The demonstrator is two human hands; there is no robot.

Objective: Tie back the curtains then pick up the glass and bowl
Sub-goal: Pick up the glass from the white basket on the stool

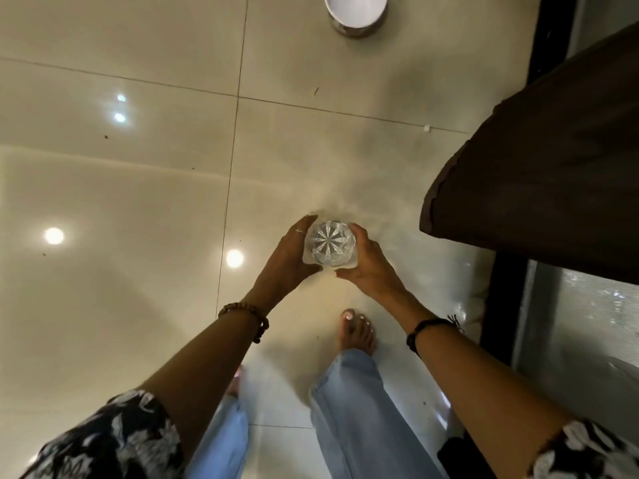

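Note:
A clear cut glass [331, 243], seen from straight above, sits between both my hands low over the tiled floor. My left hand [290, 252] curls round its left side and my right hand [366, 261] curls round its right side. Whether the glass rests on the floor or is lifted I cannot tell. A white bowl [356, 10] stands on the floor at the top edge, well beyond the glass. The dark brown curtain [539, 174] hangs bunched at the right, next to the window.
Glossy beige floor tiles [121, 202] reflect ceiling lights. A black window frame [501, 299] and frosted pane run down the right side. My bare foot [358, 331] and jeans legs stand just behind the glass.

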